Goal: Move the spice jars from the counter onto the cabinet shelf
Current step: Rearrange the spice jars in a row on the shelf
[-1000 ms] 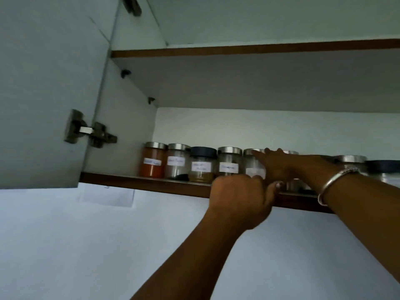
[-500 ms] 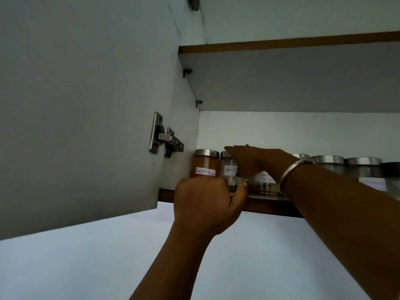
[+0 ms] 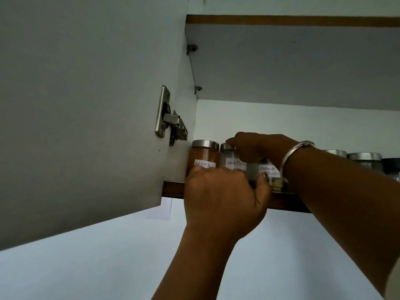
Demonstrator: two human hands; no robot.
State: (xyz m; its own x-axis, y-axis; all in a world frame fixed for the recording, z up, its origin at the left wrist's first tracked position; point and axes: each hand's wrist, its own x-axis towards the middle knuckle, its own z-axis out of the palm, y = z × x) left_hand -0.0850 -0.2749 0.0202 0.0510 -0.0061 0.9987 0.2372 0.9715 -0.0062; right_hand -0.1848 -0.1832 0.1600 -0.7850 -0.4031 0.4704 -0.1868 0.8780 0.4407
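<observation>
Labelled glass spice jars stand in a row on the wooden cabinet shelf (image 3: pixel 173 189). At the far left is the red chilli powder jar (image 3: pixel 202 153), then the black pepper jar (image 3: pixel 229 157), then the coriander powder jar (image 3: pixel 268 171). My right hand (image 3: pixel 259 148), with a metal bangle on the wrist, lies over the coriander jar's top, its fingertips on the black pepper lid. My left hand (image 3: pixel 225 200) is curled at the shelf edge and hides the jars' lower parts, thumb against the coriander jar. What its fingers hold is hidden.
The open cabinet door (image 3: pixel 86 105) with its metal hinge (image 3: pixel 170 116) hangs close on the left. More steel-lidded jars (image 3: pixel 364 159) and a dark-lidded jar (image 3: pixel 391 166) stand further right on the shelf. An upper shelf (image 3: pixel 292 20) runs overhead, with a white wall below the cabinet.
Both hands have moved left along the row, from the middle jars to the black pepper and coriander jars. The view has come closer and swung left toward the door.
</observation>
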